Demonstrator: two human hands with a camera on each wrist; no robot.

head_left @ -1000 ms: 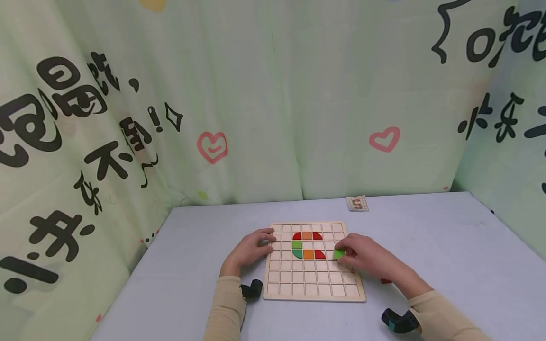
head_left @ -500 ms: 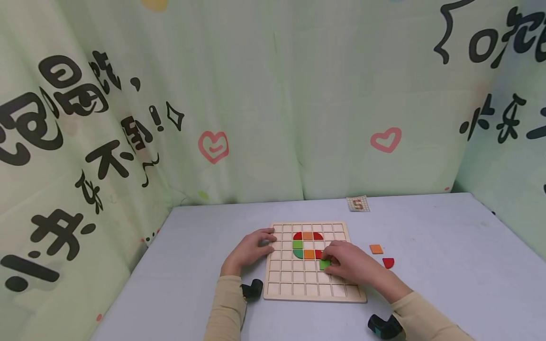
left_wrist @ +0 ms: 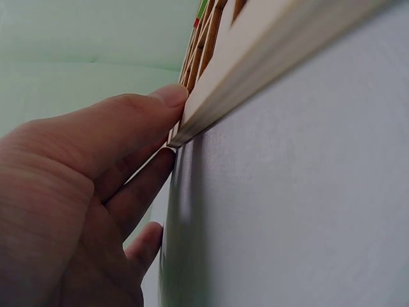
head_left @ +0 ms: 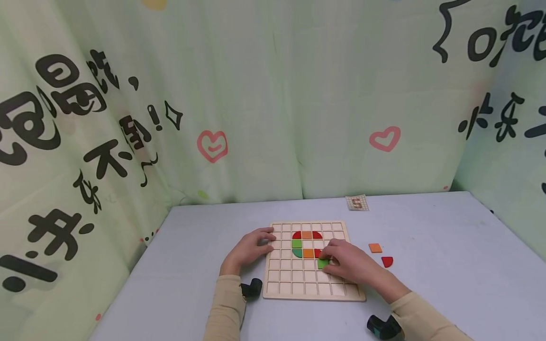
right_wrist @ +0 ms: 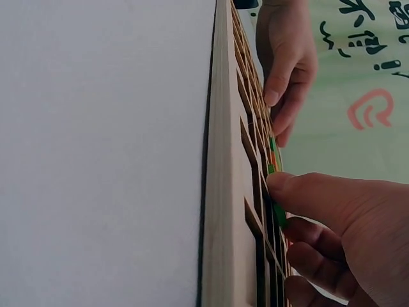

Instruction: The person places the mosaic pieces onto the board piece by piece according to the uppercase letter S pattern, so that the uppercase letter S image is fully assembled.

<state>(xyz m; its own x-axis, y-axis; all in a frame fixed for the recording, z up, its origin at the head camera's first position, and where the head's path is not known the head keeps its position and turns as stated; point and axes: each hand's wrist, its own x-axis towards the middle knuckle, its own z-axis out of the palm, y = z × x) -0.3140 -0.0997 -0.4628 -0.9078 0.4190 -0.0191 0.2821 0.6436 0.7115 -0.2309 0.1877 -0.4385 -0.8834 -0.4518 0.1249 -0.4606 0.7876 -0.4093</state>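
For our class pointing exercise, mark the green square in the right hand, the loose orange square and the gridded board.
Held green square [head_left: 322, 264], head view, visible top face.
Loose orange square [head_left: 375, 248], head view, middle of top face.
Gridded board [head_left: 308, 264], head view, bare cell near its middle.

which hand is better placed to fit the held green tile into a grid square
The right hand, I'd judge: it pinches the green tile over the wooden board, while the left hand touches the board's left edge and holds no visible tile.
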